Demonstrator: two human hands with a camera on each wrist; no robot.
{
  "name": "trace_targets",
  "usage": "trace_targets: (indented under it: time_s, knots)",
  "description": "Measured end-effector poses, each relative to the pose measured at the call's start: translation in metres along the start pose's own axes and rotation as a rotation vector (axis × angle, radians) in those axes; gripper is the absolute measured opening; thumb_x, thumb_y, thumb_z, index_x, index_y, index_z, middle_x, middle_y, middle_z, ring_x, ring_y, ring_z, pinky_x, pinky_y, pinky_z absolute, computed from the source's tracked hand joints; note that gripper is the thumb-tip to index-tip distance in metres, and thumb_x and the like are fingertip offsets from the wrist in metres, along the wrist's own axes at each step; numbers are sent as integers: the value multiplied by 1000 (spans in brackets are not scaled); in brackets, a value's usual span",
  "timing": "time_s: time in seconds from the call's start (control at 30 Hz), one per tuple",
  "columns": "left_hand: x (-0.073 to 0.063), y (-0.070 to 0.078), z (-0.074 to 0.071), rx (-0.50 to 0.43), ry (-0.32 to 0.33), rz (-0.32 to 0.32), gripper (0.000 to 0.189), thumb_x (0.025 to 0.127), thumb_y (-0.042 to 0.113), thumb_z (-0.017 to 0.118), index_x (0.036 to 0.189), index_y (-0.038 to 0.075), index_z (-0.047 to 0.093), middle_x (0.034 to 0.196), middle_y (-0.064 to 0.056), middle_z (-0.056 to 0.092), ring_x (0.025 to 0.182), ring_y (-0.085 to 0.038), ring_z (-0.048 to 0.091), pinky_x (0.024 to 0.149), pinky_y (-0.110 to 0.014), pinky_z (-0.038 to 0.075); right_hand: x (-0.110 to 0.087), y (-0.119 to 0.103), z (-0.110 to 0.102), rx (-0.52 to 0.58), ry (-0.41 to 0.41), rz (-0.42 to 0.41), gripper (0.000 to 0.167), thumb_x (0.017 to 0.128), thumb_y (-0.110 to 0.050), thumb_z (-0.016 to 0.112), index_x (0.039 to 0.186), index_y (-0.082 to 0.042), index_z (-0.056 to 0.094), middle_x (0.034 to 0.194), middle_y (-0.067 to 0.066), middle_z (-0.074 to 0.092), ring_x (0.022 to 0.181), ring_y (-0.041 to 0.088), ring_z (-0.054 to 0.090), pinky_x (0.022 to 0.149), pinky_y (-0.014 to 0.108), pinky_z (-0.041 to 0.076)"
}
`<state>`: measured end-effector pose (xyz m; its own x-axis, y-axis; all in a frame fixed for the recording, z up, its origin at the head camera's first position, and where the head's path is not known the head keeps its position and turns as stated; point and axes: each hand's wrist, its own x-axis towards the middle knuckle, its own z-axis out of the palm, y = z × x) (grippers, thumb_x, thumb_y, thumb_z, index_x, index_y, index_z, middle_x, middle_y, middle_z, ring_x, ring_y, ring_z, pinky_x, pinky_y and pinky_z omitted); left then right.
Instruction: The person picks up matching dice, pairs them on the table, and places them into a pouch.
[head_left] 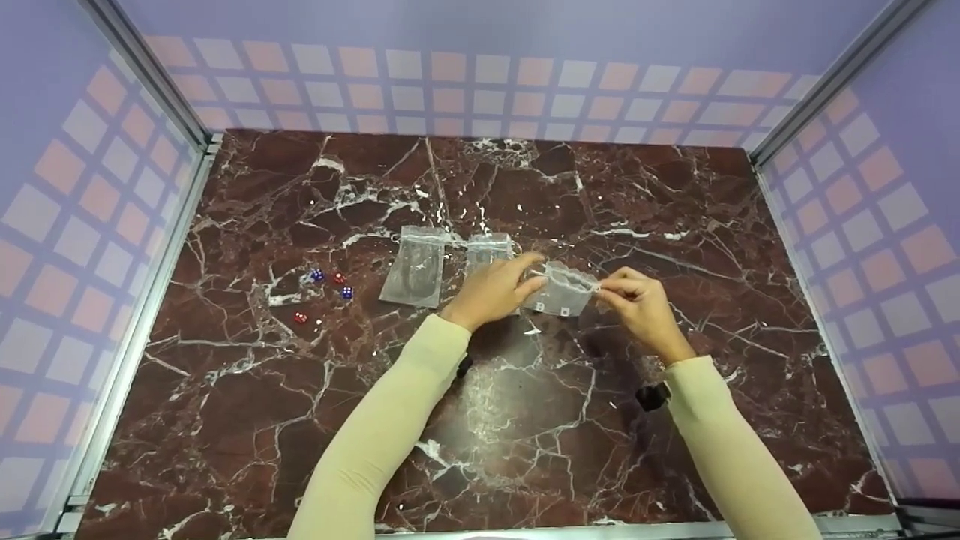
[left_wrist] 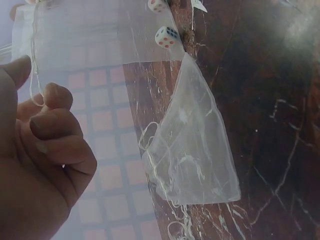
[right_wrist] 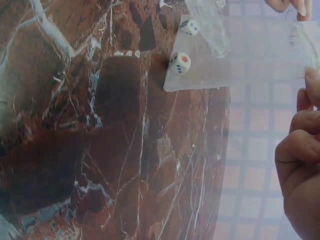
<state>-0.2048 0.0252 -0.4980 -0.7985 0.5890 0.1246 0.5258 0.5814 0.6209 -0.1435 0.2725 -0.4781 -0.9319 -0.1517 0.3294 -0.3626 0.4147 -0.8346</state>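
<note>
A sheer white drawstring bag (head_left: pixel 559 289) hangs between the two hands, mouth upward, with two white dice (right_wrist: pixel 180 63) in its bottom corners. My right hand (head_left: pixel 637 304) pinches the bag's upper right corner between thumb and fingers. At the upper left corner is my left hand (head_left: pixel 495 289), thumb and index finger apart around the edge. A thin drawstring loop (left_wrist: pixel 37 90) hangs at its bent fingertips. Just beyond the left hand lies a second sheer bag (head_left: pixel 489 241), partly hidden by it. Another flat bag (head_left: pixel 412 266) rests farther left.
Several small dice lie loose at the left, among them a blue die (head_left: pixel 347 292) and a red die (head_left: pixel 300 317). The dark red marbled table (head_left: pixel 480 435) is enclosed by checked panels (head_left: pixel 480 82) at the back and both sides.
</note>
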Motion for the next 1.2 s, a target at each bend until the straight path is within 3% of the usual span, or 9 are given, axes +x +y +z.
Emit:
trace_targets:
  time_s: [0.1, 0.27, 0.37, 0.47, 0.7, 0.87, 1.03, 1.2]
  knots:
    - [2, 0, 1, 23, 15, -2, 27, 102, 36, 54, 112, 13, 66, 70, 4, 58, 56, -12, 49, 54, -29, 42, 1, 1, -3, -17, 11, 3, 3, 82, 15, 70, 85, 14, 71, 79, 19, 62, 65, 12, 58, 57, 14, 46]
    - [5, -3, -1, 31, 43, 0, 27, 103, 32, 52, 86, 15, 61, 66, 6, 52, 57, -10, 46, 55, -27, 39, 5, -2, -7, -32, 25, 24, 3, 83, 15, 70, 85, 13, 72, 78, 19, 63, 64, 22, 56, 55, 13, 43]
    - [6, -5, -2, 25, 48, 7, 26, 103, 30, 52, 84, 15, 61, 65, 6, 50, 57, -10, 45, 55, -27, 39, 8, -2, -10, -68, 29, 19, 4, 82, 14, 71, 85, 12, 72, 78, 19, 64, 63, 25, 55, 56, 14, 42]
    - [7, -6, -4, 17, 38, 12, 27, 103, 27, 54, 84, 12, 64, 65, 5, 51, 58, -11, 46, 56, -28, 40, 10, 1, -14, -109, 23, 8, 4, 83, 11, 72, 85, 13, 72, 79, 20, 66, 63, 18, 53, 56, 14, 40]
    - [11, -10, -4, 14, 15, 17, 23, 101, 25, 58, 92, 11, 73, 74, 1, 64, 63, -13, 53, 65, -32, 47, 14, 39, -31, -140, 33, 25, 6, 84, 2, 75, 84, 8, 74, 78, 14, 68, 60, 7, 51, 53, 14, 39]
    - [14, -11, -6, 26, 23, 13, 23, 101, 27, 59, 96, 13, 76, 80, 1, 69, 67, -13, 56, 69, -34, 49, 15, 48, -44, -156, 30, 50, 7, 85, -5, 76, 83, 2, 75, 76, 11, 68, 51, 7, 53, 47, 16, 43]
    - [17, -13, -5, 34, 30, 11, 27, 100, 26, 60, 84, 10, 73, 73, 0, 64, 64, -14, 51, 65, -34, 46, 15, 54, -53, -217, 32, 69, 9, 84, -10, 79, 80, -3, 76, 76, 6, 70, 55, 10, 55, 50, 17, 43]
    - [19, -17, -4, 70, 36, -2, 29, 100, 27, 60, 79, 11, 70, 72, 1, 63, 63, -14, 52, 64, -35, 47, 14, 60, -58, -252, 42, 106, 10, 85, -10, 78, 83, -1, 76, 78, 8, 70, 57, 9, 51, 51, 17, 39]
